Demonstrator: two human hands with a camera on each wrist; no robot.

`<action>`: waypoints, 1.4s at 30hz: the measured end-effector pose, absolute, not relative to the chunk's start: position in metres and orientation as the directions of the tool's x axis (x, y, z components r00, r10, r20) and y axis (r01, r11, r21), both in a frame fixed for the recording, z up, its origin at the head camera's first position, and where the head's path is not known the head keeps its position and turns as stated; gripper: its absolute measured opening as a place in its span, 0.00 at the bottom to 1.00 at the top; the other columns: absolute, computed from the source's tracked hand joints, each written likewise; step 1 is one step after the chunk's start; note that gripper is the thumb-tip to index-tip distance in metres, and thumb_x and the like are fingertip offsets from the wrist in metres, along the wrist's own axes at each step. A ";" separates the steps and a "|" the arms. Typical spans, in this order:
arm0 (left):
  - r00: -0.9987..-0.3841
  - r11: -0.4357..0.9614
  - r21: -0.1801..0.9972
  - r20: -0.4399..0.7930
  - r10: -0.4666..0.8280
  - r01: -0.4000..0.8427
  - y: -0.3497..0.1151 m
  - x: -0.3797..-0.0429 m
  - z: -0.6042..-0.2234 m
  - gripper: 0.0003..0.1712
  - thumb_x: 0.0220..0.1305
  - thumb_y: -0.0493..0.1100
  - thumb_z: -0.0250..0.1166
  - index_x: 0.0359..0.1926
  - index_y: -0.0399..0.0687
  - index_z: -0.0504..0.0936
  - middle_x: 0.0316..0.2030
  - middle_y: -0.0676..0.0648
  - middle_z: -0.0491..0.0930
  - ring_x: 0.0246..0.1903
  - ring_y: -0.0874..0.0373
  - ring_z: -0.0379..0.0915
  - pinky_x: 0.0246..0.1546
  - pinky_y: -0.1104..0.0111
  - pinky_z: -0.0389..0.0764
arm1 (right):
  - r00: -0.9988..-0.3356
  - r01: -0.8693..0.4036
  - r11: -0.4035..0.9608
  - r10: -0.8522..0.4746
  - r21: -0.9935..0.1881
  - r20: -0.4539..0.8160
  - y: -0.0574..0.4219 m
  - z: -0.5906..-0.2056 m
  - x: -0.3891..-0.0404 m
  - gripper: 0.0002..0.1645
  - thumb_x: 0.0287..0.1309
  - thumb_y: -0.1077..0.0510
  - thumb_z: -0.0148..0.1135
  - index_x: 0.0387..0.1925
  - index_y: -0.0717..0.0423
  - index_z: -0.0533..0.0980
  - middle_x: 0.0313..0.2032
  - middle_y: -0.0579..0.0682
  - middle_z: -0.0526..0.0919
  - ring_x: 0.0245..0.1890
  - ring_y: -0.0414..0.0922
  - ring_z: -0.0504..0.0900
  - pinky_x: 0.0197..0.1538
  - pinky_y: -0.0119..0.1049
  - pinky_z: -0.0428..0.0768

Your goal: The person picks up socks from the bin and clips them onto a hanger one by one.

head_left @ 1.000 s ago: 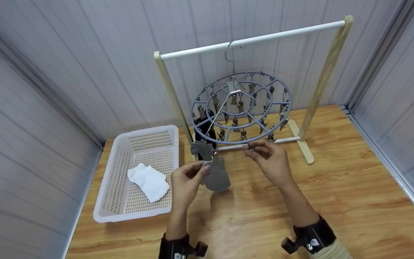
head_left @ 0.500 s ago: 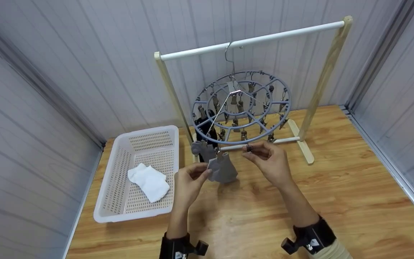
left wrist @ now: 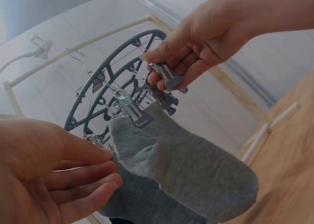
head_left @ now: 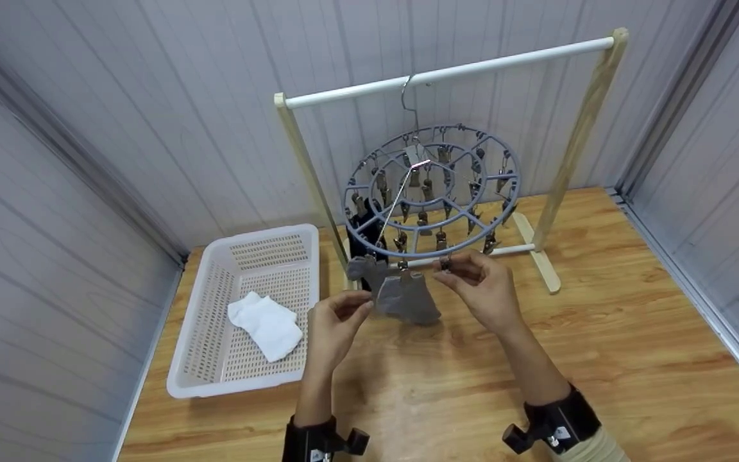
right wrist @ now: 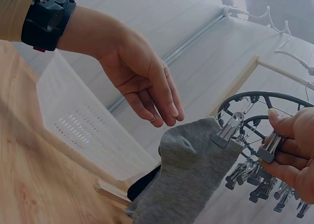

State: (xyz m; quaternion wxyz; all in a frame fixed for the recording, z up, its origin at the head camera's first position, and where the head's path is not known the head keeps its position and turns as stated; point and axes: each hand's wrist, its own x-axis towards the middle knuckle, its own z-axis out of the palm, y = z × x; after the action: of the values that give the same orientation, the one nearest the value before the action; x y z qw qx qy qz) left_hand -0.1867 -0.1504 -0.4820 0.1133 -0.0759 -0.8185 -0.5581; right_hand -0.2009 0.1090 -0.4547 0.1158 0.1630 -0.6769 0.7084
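Observation:
A grey sock [head_left: 408,300] hangs from a metal clip [left wrist: 131,109] on the round clip hanger [head_left: 421,255]. Beside it my left hand [head_left: 334,327] hovers with loosely bent fingers, thumb and forefinger apart and nothing between them. In the left wrist view those fingertips are close to the sock's edge. My right hand [head_left: 482,289] pinches another metal clip [right wrist: 271,146] at the hanger's front rim; that clip bears no sock. Another grey sock [head_left: 364,269] hangs just left of the first, partly hidden, with a black sock [head_left: 360,232] behind it.
A white rod rack [head_left: 504,61] with wooden posts carries the hanger by its hook. Several bare clips dangle from the rings. To the left stands a white basket [head_left: 180,378] with white socks [head_left: 270,326] in it. Panel walls enclose the wooden table [head_left: 446,398].
My left hand has let go of the grey sock, which has swung right on its clip. The hanger has turned slightly. My right hand keeps its pinch on the bare clip.

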 end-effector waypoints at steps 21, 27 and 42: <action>-0.944 0.351 0.919 0.262 -0.200 0.181 -0.187 -0.177 -0.463 0.09 0.65 0.38 0.67 0.44 0.39 0.86 0.37 0.42 0.86 0.36 0.49 0.83 0.39 0.67 0.82 | -0.911 -0.388 -0.127 -0.100 -0.913 0.401 0.108 -0.476 -0.216 0.17 0.54 0.66 0.71 0.44 0.72 0.78 0.43 0.60 0.86 0.46 0.59 0.84 0.49 0.40 0.83; -0.938 0.378 0.910 0.269 -0.220 0.172 -0.197 -0.179 -0.461 0.08 0.65 0.43 0.68 0.42 0.45 0.87 0.36 0.47 0.86 0.35 0.57 0.83 0.38 0.68 0.83 | -0.905 -0.401 -0.114 -0.102 -0.909 0.412 0.110 -0.461 -0.206 0.17 0.55 0.68 0.70 0.44 0.74 0.77 0.44 0.71 0.82 0.46 0.64 0.83 0.49 0.39 0.83; -0.956 0.639 0.759 0.266 -0.127 0.127 -0.227 -0.206 -0.447 0.06 0.66 0.43 0.66 0.41 0.49 0.87 0.33 0.53 0.86 0.32 0.60 0.81 0.35 0.65 0.82 | -0.926 -0.366 -0.050 -0.080 -0.929 0.369 0.125 -0.473 -0.211 0.17 0.55 0.67 0.70 0.46 0.71 0.78 0.44 0.63 0.85 0.45 0.51 0.86 0.49 0.39 0.83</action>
State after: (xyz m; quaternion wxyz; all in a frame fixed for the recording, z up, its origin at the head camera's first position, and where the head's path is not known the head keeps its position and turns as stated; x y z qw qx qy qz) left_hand -0.2059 -0.2272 -0.4473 0.1491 0.0000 -0.8929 -0.4249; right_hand -0.2107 0.1254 -0.4733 0.1015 0.1636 -0.6817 0.7058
